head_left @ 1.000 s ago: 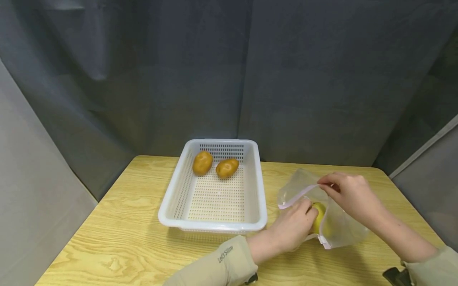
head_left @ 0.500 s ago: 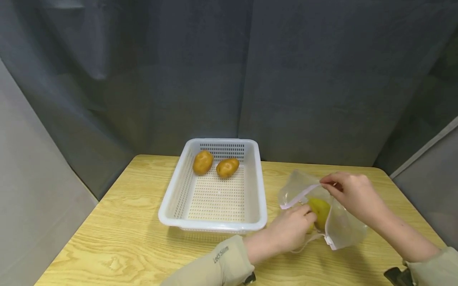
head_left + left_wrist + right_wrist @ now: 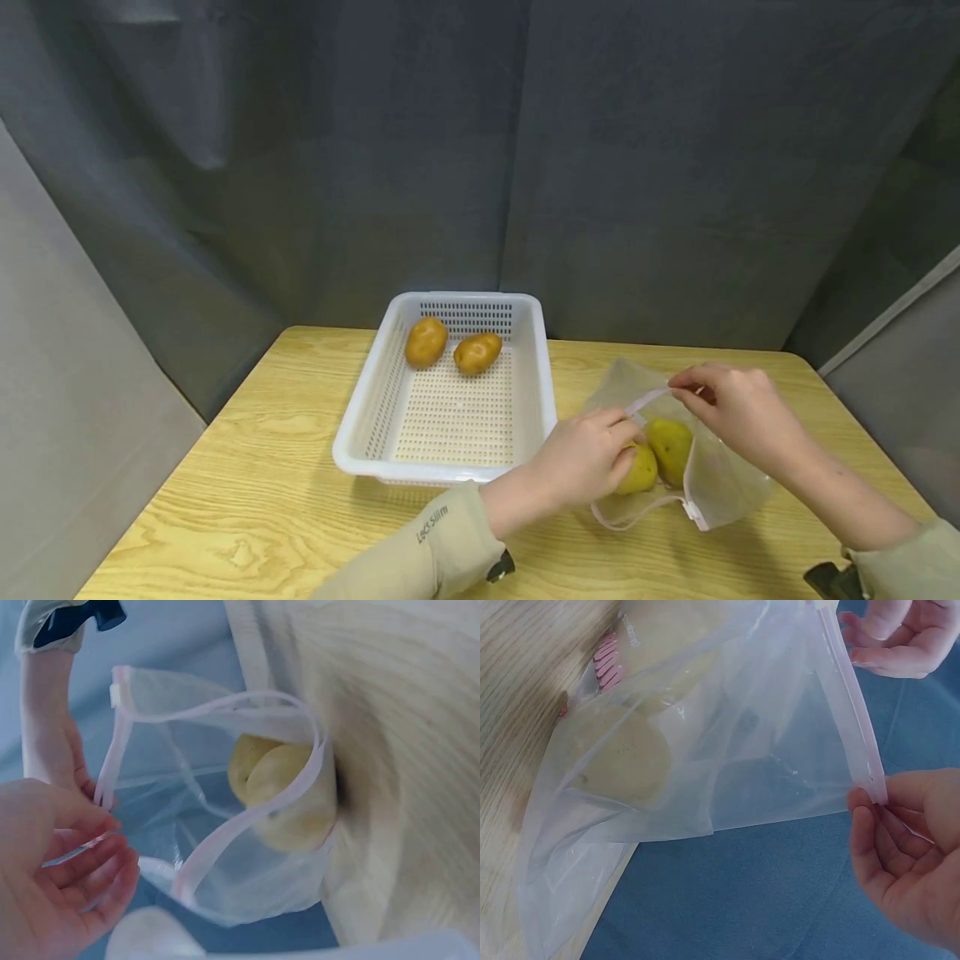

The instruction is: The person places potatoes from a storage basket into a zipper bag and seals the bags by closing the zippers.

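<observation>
A clear zip bag (image 3: 731, 492) with a pink zip edge lies on its side at the table's right, mouth gaping. Two yellowish potatoes sit inside, one potato (image 3: 637, 471) near the mouth and another potato (image 3: 670, 446) deeper in. My right hand (image 3: 731, 408) pinches the zip edge at the upper corner between thumb and fingertips; the right wrist view shows this hold closely. Just outside the mouth, my left hand (image 3: 577, 458) has loosely bent fingers with nothing in them, as the left wrist view shows. It partly covers the nearer potato in the head view.
Left of the bag stands a white slotted basket (image 3: 446, 473) holding a rounder potato (image 3: 427, 342) and a longer potato (image 3: 477, 353) at its far end. The wooden table (image 3: 225, 500) ends at a dark curtain (image 3: 645, 183) behind.
My left hand has drawn back leftward out of the bag, leaving the nearer potato inside and in view. The right hand stays at the zip edge, and the basket is unmoved.
</observation>
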Action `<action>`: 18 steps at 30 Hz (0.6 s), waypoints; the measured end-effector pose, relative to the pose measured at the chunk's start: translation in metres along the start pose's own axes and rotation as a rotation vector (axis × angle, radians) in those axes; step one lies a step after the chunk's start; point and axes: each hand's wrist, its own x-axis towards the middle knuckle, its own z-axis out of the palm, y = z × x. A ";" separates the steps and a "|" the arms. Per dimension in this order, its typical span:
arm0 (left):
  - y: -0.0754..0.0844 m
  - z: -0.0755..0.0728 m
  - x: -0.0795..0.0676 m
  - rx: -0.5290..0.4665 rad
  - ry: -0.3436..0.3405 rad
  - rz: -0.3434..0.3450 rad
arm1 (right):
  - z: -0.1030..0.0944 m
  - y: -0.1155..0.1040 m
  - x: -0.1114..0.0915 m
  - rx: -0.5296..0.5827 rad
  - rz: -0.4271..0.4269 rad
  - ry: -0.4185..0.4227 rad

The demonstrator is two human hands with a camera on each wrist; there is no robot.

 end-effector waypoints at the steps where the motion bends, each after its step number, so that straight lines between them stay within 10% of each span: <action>1: -0.002 -0.002 -0.001 -0.002 0.003 -0.013 | 0.000 0.000 0.000 0.002 0.002 -0.004; 18: -0.036 -0.030 -0.009 0.007 0.043 -0.148 | -0.002 -0.001 -0.001 0.006 0.031 -0.045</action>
